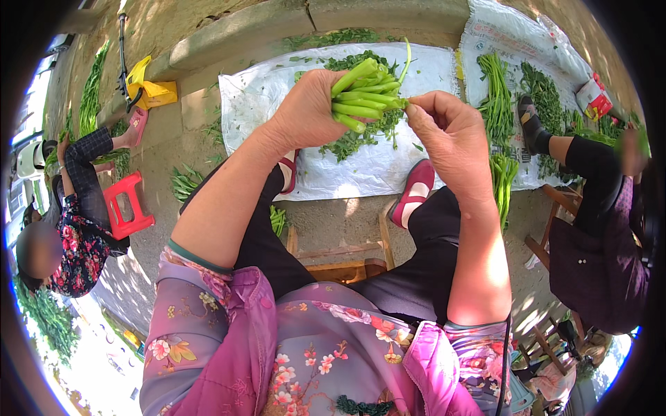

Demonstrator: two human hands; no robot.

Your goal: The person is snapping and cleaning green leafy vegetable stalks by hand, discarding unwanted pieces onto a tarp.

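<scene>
My left hand (305, 111) is wrapped round a bunch of thick green vegetable stems (364, 93), their cut ends toward me and to the right. Thumb and forefinger of my right hand (451, 132) pinch the tip of one stem at the bunch's right side. A thin pale stem (406, 59) sticks up beside it. Below the hands, a pile of loose green leaves (354, 142) lies on a white woven plastic sheet (253, 97) on the ground. Part of that pile is hidden behind my hands and the bunch.
Long green stems (494, 97) lie on a second sheet (485, 35) at right, near a seated person (596, 243). Another person (76, 229) sits at left beside a red plastic stool (126, 206). A yellow bag (156, 92) stands at far left. Cut stems (277, 220) lie by my stool.
</scene>
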